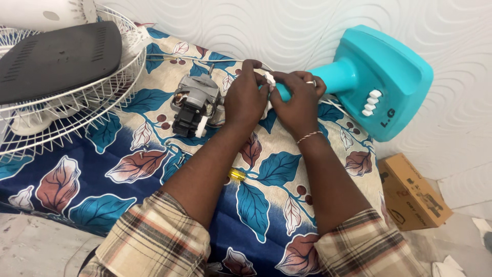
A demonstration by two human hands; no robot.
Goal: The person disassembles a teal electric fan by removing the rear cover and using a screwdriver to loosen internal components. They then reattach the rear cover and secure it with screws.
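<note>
A turquoise fan stand [382, 77] lies on its side on a leaf-patterned cloth [128, 169], its neck pointing left. My left hand [246, 97] and my right hand [297, 102] meet at the end of that neck, both closed around a small white plastic piece [269, 78]. A bare fan motor [195, 102] with grey metal housing and black parts sits just left of my left hand. Thin wires run from the motor toward my hands.
White wire fan guards [77, 102] and a dark grey flat panel [56, 59] lie at the left. A yellow-handled tool [237, 174] peeks out under my left forearm. A brown cardboard box [412, 192] sits on the floor at the right. A white patterned wall stands behind.
</note>
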